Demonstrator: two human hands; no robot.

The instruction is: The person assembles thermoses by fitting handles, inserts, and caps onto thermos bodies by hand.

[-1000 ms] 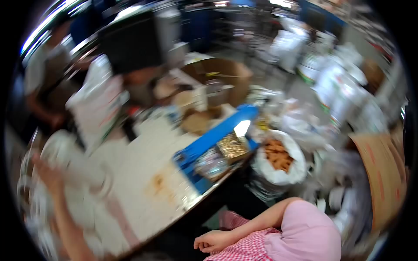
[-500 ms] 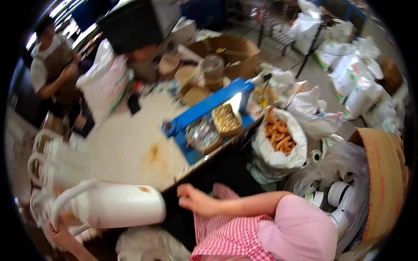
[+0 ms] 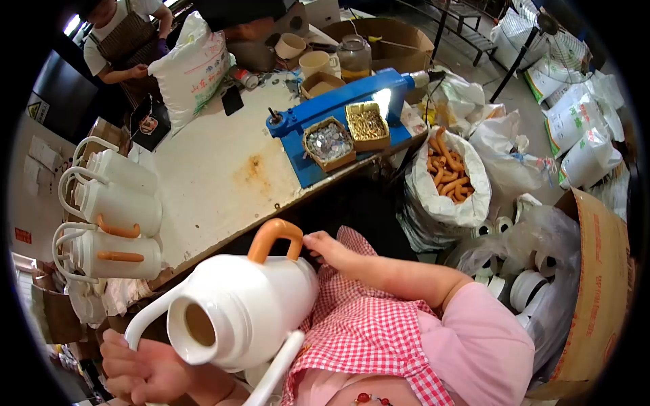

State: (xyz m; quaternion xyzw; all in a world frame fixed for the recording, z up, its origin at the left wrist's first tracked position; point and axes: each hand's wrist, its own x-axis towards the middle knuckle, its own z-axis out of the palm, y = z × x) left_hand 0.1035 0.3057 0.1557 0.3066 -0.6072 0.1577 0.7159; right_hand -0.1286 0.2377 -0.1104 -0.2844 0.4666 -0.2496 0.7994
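A white plastic jug body (image 3: 261, 304) lies tilted across my lap, its round open mouth turned toward the lower left. The fingers of my left hand (image 3: 145, 372) are curled round its white loop handle (image 3: 145, 321). An orange handle (image 3: 277, 231) sits on the jug's upper side. Against that handle's right end rest the bent fingertips of my right hand (image 3: 330, 250). To the left, several similar white jugs (image 3: 125, 203) lie on the table, and two orange handles (image 3: 120, 256) show on them.
On the worktable (image 3: 210, 196) stands a blue press (image 3: 338, 101) with boxes of small metal parts (image 3: 328, 143). A sack of orange handles (image 3: 450, 169) and a carton (image 3: 589, 291) of white parts stand at right. Across the table, a person (image 3: 125, 47) is beside a white sack (image 3: 193, 71).
My left hand has brought a white jug from the left side of the table to my lap. My right hand has come up to its orange handle. The view has shifted.
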